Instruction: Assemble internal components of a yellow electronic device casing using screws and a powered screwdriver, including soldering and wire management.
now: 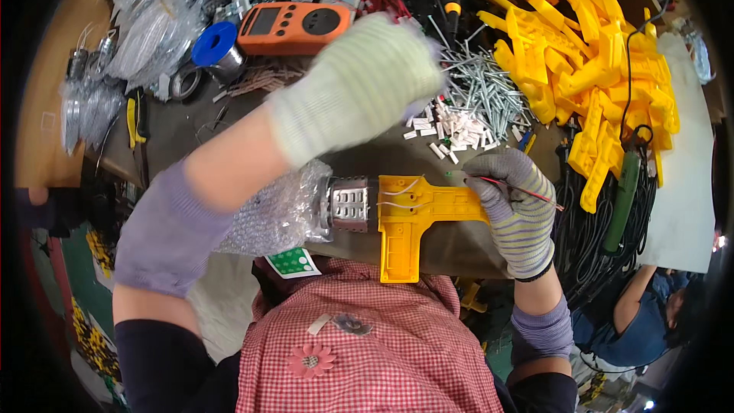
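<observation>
Both my hands wear pale striped knit gloves. My left hand (375,76) is stretched across the bench, blurred, close to a heap of small white connectors (462,131) and long screws (485,80); its fingers are hidden. Between the fingertips of my right hand (518,210) is pinched a thin red wire (527,191), which has a greenish tip at its left end. Below that hand's fingers lies the right end of an open yellow T-shaped plastic housing half (401,241). Two white wires rest in the housing. A slotted metal tube (352,204) adjoins its left side, partly covered by bubble wrap (279,210).
An orange multimeter (294,28) and a blue solder spool (215,46) stand at the back left. Yellow plastic shells (589,53) pile up at the back right. Black cables (589,222) and a green-handled tool (623,199) lie right. Another person (642,317) sits at lower right.
</observation>
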`<act>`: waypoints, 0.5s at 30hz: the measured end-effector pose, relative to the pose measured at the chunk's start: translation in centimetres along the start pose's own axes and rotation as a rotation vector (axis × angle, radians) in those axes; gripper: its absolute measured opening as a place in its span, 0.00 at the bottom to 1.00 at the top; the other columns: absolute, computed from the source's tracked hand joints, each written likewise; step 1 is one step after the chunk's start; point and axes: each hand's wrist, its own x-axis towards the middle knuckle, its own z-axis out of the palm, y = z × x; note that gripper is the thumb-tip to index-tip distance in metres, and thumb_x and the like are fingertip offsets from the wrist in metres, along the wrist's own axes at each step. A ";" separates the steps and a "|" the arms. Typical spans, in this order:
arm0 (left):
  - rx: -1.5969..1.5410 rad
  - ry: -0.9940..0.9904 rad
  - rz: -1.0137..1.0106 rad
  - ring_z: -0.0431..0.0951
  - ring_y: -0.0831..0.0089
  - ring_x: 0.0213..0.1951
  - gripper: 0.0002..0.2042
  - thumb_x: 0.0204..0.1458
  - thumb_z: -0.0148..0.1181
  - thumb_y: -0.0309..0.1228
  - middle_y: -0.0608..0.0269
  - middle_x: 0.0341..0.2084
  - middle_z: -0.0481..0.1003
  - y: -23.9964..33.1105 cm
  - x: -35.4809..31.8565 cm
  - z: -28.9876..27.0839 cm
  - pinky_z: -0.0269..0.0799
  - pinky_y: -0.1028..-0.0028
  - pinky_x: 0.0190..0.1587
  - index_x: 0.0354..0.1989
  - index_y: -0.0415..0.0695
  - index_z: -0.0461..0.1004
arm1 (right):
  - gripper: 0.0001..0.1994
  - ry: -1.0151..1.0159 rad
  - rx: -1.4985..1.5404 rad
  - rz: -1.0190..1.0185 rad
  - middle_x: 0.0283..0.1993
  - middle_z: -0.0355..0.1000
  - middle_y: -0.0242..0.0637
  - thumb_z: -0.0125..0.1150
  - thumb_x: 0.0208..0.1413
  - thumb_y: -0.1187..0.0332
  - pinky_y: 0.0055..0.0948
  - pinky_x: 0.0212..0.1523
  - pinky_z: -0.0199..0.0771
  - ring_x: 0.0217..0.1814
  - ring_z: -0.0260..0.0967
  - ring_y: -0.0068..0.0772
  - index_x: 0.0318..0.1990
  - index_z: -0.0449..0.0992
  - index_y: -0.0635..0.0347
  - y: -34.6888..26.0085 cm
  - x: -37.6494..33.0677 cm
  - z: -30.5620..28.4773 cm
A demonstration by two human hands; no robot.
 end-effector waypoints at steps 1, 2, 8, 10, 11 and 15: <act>0.103 0.067 0.048 0.76 0.65 0.42 0.05 0.48 0.63 0.33 0.65 0.33 0.75 -0.8 1.8 2.3 0.71 0.62 0.46 0.32 0.50 0.79 | 0.06 -0.051 -0.008 -0.005 0.32 0.75 0.39 0.69 0.50 0.77 0.31 0.38 0.75 0.35 0.75 0.40 0.36 0.80 0.61 -0.3 0.1 0.3; 0.242 -0.031 0.035 0.79 0.66 0.41 0.04 0.49 0.61 0.33 0.66 0.32 0.76 -1.2 3.3 3.7 0.74 0.64 0.43 0.31 0.50 0.80 | 0.06 -0.075 0.000 -0.013 0.32 0.75 0.39 0.69 0.50 0.77 0.31 0.38 0.75 0.35 0.75 0.40 0.36 0.80 0.61 -0.3 0.6 0.8; 0.284 -0.143 0.110 0.81 0.64 0.36 0.06 0.52 0.61 0.37 0.64 0.27 0.78 -1.9 5.9 5.9 0.74 0.64 0.38 0.29 0.52 0.83 | 0.08 -0.272 -0.136 -0.157 0.34 0.73 0.40 0.69 0.47 0.76 0.36 0.39 0.75 0.37 0.74 0.43 0.37 0.81 0.58 -0.9 1.0 1.9; 0.232 -0.112 0.141 0.82 0.64 0.35 0.07 0.52 0.60 0.36 0.64 0.27 0.78 -1.9 6.0 5.9 0.75 0.64 0.38 0.29 0.51 0.82 | 0.08 -0.279 -0.167 -0.178 0.33 0.72 0.39 0.69 0.46 0.75 0.38 0.37 0.73 0.36 0.73 0.43 0.36 0.81 0.56 -0.8 1.1 2.2; 0.216 -0.087 0.148 0.82 0.64 0.35 0.06 0.52 0.59 0.34 0.64 0.26 0.78 -1.9 6.0 5.9 0.75 0.64 0.37 0.28 0.49 0.81 | 0.08 -0.313 -0.243 -0.241 0.32 0.72 0.38 0.69 0.45 0.74 0.38 0.36 0.73 0.35 0.72 0.43 0.35 0.81 0.56 -1.0 1.3 2.3; 0.159 0.027 0.080 0.81 0.63 0.38 0.07 0.53 0.56 0.31 0.61 0.29 0.78 -1.9 5.3 6.2 0.76 0.63 0.39 0.29 0.47 0.80 | 0.08 -0.354 -0.331 -0.314 0.32 0.72 0.37 0.68 0.44 0.73 0.39 0.35 0.71 0.35 0.71 0.42 0.35 0.81 0.55 -1.1 1.4 2.5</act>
